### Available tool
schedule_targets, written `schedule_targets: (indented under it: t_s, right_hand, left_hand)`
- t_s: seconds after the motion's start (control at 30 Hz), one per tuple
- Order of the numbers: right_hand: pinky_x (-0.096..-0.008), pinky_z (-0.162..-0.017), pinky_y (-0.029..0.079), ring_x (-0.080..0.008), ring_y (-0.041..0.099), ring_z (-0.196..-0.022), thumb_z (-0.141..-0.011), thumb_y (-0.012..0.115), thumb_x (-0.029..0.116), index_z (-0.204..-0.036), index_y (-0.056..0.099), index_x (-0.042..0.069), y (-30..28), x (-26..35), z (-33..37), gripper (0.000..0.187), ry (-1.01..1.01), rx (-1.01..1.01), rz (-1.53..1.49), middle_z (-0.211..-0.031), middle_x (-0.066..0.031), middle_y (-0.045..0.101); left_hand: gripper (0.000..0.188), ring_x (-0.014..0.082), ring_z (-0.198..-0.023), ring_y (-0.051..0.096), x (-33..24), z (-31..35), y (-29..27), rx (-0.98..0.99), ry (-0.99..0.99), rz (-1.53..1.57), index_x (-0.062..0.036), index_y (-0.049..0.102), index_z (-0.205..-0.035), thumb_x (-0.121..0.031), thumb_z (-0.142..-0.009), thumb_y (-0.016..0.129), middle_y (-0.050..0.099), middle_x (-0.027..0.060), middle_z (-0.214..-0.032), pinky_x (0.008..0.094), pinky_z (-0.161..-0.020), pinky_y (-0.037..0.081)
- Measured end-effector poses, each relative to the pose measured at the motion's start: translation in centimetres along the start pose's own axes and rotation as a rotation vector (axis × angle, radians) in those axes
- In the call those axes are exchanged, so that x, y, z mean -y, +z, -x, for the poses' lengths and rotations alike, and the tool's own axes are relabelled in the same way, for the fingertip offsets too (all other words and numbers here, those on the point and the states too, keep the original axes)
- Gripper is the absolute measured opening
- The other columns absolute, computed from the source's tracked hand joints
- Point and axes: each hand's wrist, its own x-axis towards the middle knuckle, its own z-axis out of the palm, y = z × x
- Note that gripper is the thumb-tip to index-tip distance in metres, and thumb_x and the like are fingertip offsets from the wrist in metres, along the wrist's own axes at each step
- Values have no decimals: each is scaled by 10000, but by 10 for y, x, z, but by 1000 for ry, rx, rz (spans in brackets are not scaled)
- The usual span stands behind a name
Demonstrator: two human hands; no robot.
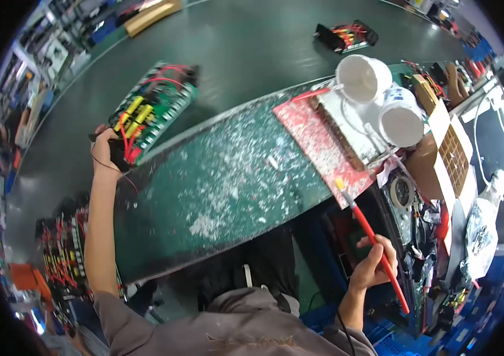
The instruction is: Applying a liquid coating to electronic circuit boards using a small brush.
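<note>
Dark green workbench, cluttered shelves

Your view is bright and evenly lit — glare whitens the right rim, and heavy fisheye bending blurs the dark-vignetted edges.

A single head-worn fisheye view looks steeply down from above the person's shoulders onto the dark green, white-speckled worktop. It sits close: both forearms enter from the lower edge, and straight worktop edges bow toward the dark circular rim.
</note>
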Motion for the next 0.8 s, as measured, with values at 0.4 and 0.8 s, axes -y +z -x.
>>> schedule_targets:
  t_s: [0.4, 0.8]
  right_hand:
    - [-277, -496, 500, -198, 595, -548, -897, 571, 108, -908, 609, -78, 15, -10, -9, 189, 74, -13, -108, -651, -151, 606]
    - [-338, -549, 518, -272, 618, -620, -1012, 434, 319, -1056, 483, -2, 68, 0, -14, 328, 166, 83, -490, -827, -282, 632]
  left_hand:
    - [277, 319, -741, 669, 17, -222, -23, -225, -94, -123, -5, 597, -1007, -133, -768, 653, 655, 148, -913, 485, -614, 587]
    - [375, 265, -1162, 516, 48, 158, 109, 1001, 399, -386, 55, 535, -1172, -27, -817, 626, 553, 185, -1191, 414, -992, 398]
